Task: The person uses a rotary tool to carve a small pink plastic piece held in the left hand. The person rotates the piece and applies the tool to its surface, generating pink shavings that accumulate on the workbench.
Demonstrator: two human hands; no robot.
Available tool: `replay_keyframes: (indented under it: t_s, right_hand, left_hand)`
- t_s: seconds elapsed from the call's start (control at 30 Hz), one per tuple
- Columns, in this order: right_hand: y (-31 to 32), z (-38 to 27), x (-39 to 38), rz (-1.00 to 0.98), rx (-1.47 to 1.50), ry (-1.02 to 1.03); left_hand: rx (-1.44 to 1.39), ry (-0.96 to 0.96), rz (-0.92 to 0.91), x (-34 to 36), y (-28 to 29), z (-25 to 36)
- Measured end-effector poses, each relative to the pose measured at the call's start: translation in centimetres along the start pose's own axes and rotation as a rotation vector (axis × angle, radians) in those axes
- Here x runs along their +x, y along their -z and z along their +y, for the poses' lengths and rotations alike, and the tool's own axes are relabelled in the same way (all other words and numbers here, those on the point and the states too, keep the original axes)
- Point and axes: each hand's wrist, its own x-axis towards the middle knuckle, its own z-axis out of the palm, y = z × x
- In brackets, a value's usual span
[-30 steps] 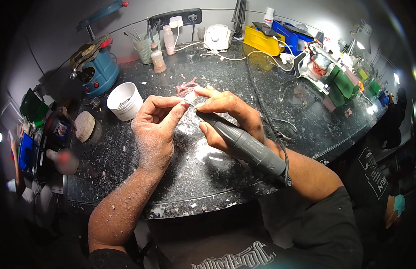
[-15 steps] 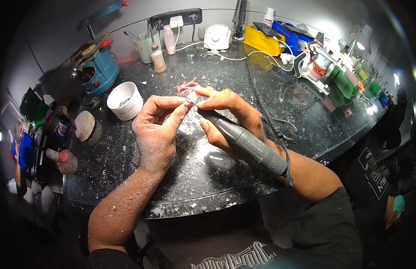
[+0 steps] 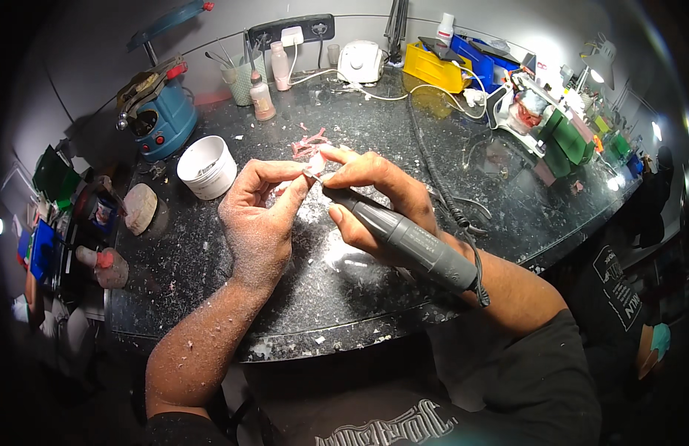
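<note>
Black speckled worktop (image 3: 366,119), grey wall (image 3: 229,22)

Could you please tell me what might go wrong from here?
The grey handpiece in the right hand has its tip close to the bare left hand, so a slip might nick that hand. The small pale piece between the hands offers little to grip and could spring loose.

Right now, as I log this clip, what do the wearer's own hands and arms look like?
Both the left hand and right hand are ungloved. Pale dust coats the left hand and left forearm, with small flecks stuck on. The right forearm is bare up to a dark sleeve; a dark left sleeve shows at the lower edge.
</note>
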Motion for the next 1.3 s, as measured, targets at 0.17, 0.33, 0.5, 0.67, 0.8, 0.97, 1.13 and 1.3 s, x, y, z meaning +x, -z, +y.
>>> replay_keyframes:
  t_s: [0.17,0.33,0.5,0.67,0.8,0.97,1.13,1.3]
  right_hand:
    - [0.0,-0.1,0.0,0.011,-0.024,-0.022]
    - [0.0,0.0,-0.1,0.02,-0.042,-0.046]
    - [0.2,0.0,0.1,-0.01,-0.083,-0.009]
    - [0.4,-0.3,0.3,-0.015,-0.081,-0.01]
    - [0.2,0.1,-0.1,0.096,0.016,-0.038]
    - [0.4,0.2,0.1,0.08,-0.049,0.02]
    - [0.7,0.2,0.3,0.051,-0.114,0.059]
    - [0.4,0.2,0.1,0.044,-0.154,0.066]
  left_hand:
    - [0.023,-0.006,-0.001,0.0,-0.1,0.1]
    - [0.056,-0.022,-0.008,0.1,-0.1,0.3]
    - [0.101,-0.126,-0.001,0.1,-0.3,0.5]
    - [0.095,-0.107,-0.005,0.2,0.1,0.1]
    - [-0.088,0.004,0.017,0.4,-0.6,0.9]
    - [-0.288,0.088,-0.05,0.5,-0.2,-0.2]
    - [-0.38,0.163,-0.042,0.6,-0.1,-0.7]
    - [-0.391,0.16,-0.043,0.5,-0.2,-0.6]
